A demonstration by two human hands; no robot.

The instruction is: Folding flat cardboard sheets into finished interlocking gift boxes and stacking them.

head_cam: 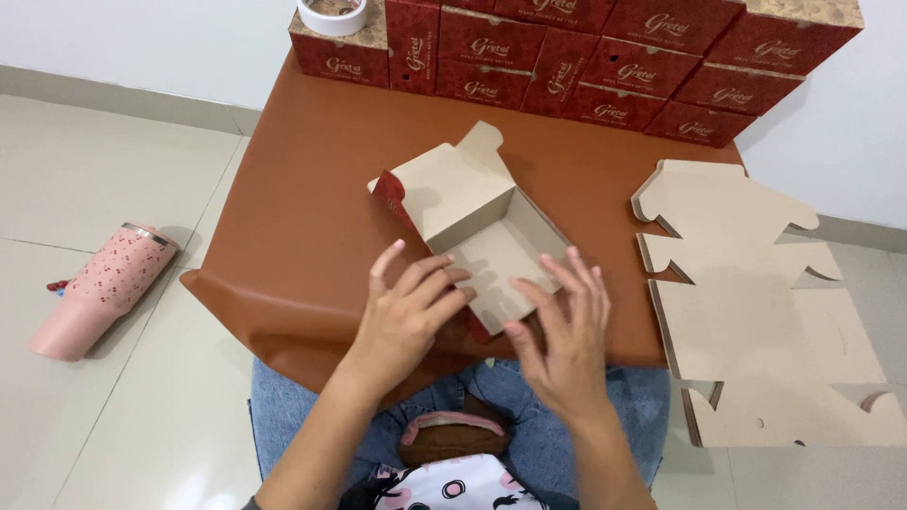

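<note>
Head view, person seated at a brown leather-look mat (312, 189) spread on a pale tiled floor. Centre of mat: a half-formed small cardboard box, red-printed outside and plain kraft inside (487, 241), open side up, w/ its tabbed lid flap standing toward 11 o'clock. Left hand (406, 316) lies at the box's 7 o'clock edge, fingers loosely spread, tips touching the near wall; nothing enclosed in the palm. Right hand (567, 331) sits at 5 o'clock, fingers fanned and slightly curled, tips on the near-right wall; also not closed round anything. Handling, judged: thin board, so light, fairly stiff across panels but soft at the scored folds; walls prob. spring back unless pinned. Best hold is at corners and along creases, thumb inside, fingers outside, not mid-panel. At 3 o'clock: stack of flat die-cut kraft blanks (756, 321). At 12: row of finished red boxes (586, 57), a white tape roll (333, 14) on top. At 9, off mat: a pink tumbler (99, 288) lying on its side.
</note>
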